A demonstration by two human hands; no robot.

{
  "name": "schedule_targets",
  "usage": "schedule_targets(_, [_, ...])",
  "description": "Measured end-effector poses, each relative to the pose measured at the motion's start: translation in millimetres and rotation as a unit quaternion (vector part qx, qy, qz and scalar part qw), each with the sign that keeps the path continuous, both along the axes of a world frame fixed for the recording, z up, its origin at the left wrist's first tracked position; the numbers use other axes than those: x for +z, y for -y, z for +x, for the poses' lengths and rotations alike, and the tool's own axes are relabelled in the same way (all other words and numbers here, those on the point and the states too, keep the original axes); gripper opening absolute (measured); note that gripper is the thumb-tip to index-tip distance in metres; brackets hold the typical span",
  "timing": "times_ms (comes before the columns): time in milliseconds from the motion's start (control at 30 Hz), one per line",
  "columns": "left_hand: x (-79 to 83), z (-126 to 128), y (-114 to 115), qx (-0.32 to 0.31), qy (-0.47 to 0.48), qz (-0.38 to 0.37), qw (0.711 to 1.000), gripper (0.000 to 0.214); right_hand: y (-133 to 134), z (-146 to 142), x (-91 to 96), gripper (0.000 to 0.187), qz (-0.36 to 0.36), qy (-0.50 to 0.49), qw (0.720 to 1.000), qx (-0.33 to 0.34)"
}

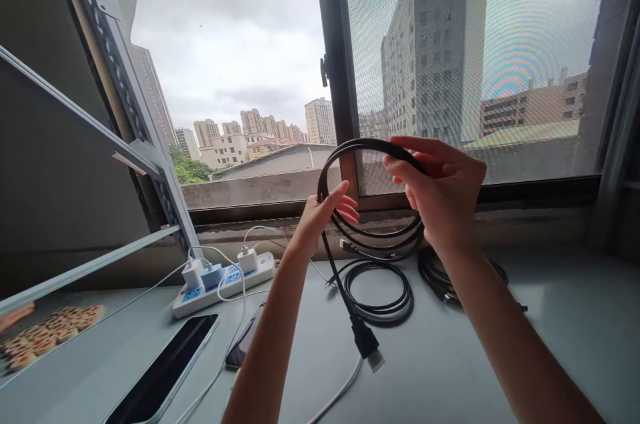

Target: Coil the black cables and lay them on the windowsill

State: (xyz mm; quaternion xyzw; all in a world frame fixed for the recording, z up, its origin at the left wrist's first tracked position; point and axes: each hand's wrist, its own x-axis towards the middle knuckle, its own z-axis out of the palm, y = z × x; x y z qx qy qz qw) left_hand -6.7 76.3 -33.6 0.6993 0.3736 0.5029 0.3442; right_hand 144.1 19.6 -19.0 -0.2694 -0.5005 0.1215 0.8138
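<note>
A black cable (373, 232) is looped into a coil and held up in front of the window. My left hand (324, 214) pinches the coil's left side, fingers closed round the strands. My right hand (440, 187) grips the top right of the coil with fingers curled over it. The cable's loose end hangs down to a black plug with a metal tip (367, 342) just above the grey table (550, 317). Two more black cable coils lie on the table, one under the hands (383, 301) and one behind my right wrist (435, 274).
A white power strip (223, 283) with white chargers and white leads sits at the left by the window sill. A large dark phone (165, 371) lies at the front left, a smaller one (245, 341) beside my left forearm. A metal shelf frame (125, 144) stands at the left.
</note>
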Motion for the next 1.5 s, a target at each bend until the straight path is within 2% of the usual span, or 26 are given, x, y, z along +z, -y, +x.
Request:
schedule_targets(100, [2.0,-0.3,2.4,-0.04,0.06,-0.048,0.996,0.047,-1.1,1.1,-1.2,0.022,-0.003,0.021,1.0,-0.019])
schedule_targets(233, [5.5,-5.5,2.4,-0.044,0.123,-0.051,0.99,0.053,-8.3,8.1,-3.1,0.032,-0.046,0.134,0.99,-0.024])
schedule_targets(367, [8.6,-11.1,2.0,0.03,0.168,-0.023,0.985,0.052,-16.9,12.8,-6.2,0.04,-0.104,0.226,0.967,-0.053])
schedule_targets(500, [11.2,-9.5,5.6,0.123,0.161,0.044,0.978,0.045,-18.6,10.4,-9.1,0.055,-0.108,0.243,0.962,-0.059])
schedule_targets(600, [13.4,-3.7,13.0,0.157,0.123,0.093,0.976,0.04,-14.3,7.6,-8.7,0.062,-0.107,0.249,0.963,0.009])
schedule_targets(700, [15.1,3.5,22.4,0.141,0.112,0.103,0.978,0.039,-6.8,8.3,-5.5,0.055,-0.116,0.265,0.95,0.115])
schedule_targets(867, [13.0,16.1,30.7,0.077,0.161,0.062,0.982,0.041,10.0,20.1,2.6,0.048,-0.117,0.252,0.937,0.214])
schedule_targets(967, [9.8,23.6,29.8,0.039,0.155,0.025,0.987,0.041,18.3,25.7,6.7,0.044,-0.134,0.225,0.924,0.28])
schedule_targets(1033, [7.7,26.4,27.3,0.016,0.136,-0.004,0.991,0.041,21.2,26.5,8.8,0.04,-0.144,0.195,0.925,0.292])
schedule_targets(1200, [1.0,25.3,15.9,-0.025,0.065,-0.076,0.995,0.034,21.9,23.8,10.5,0.035,-0.121,0.108,0.958,0.238])
schedule_targets(1367, [-12.0,35.2,11.2,-0.04,-0.001,-0.113,0.993,0.033,24.2,17.2,8.5,0.03,-0.067,0.097,0.987,0.109])
schedule_targets(1433, [-17.1,42.0,14.5,-0.075,-0.046,-0.15,0.985,0.035,26.3,12.9,7.5,0.027,-0.04,0.116,0.99,0.067])
schedule_targets(1500, [-20.2,46.2,19.4,-0.141,-0.105,-0.192,0.966,0.044,28.4,9.3,6.7,0.024,-0.019,0.135,0.99,0.042])
